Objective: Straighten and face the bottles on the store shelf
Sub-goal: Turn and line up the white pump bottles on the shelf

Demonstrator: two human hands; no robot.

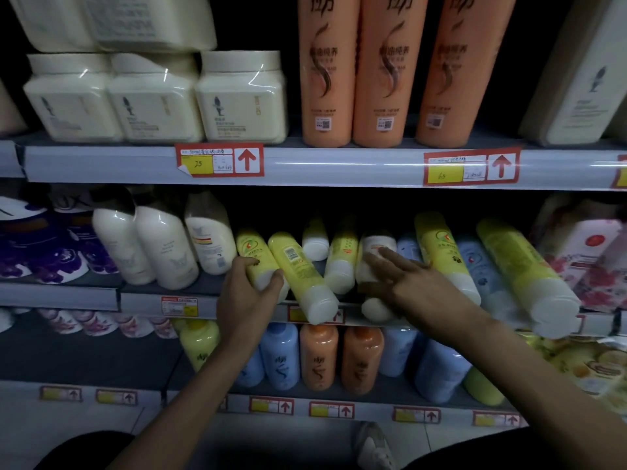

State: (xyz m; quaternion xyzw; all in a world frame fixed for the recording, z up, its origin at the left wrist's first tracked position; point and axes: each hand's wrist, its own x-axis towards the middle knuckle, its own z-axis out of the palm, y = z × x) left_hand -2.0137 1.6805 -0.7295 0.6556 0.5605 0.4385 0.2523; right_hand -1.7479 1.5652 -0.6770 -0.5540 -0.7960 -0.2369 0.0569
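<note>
**Middle shelf: both hands at the bottles**

Noted left hand (249, 293) gripping a yellow bottle (251, 252) near its white cap: fingers (241, 265) curled over the left flank, thumb pressed on the right, so clamped on the bottle. Logo side turned outward. Just right of that thumb, found a second yellow bottle (298, 273), barcode side out, tilted, cap overhanging the front lip of the middle shelf (152, 301).

Logged right hand (417, 286) flat, its fingers straight and apart, laid on a white bottle (376, 239); nothing clasped. Below those fingers, another white cap (373, 308) at the shelf lip. Between the two hands, a pale yellow bottle (341, 259). Right of the right fingers, side by side: tall yellow bottle (437, 245), blue bottle (478, 266), larger yellow bottle (519, 269). Left of the left fingers, well apart, three white bottles (163, 245).

Above both hands, on the upper shelf: orange bottles (327, 69) and cream jars (152, 100). Below the hands, a lower row of blue and orange bottles (317, 357)
</note>
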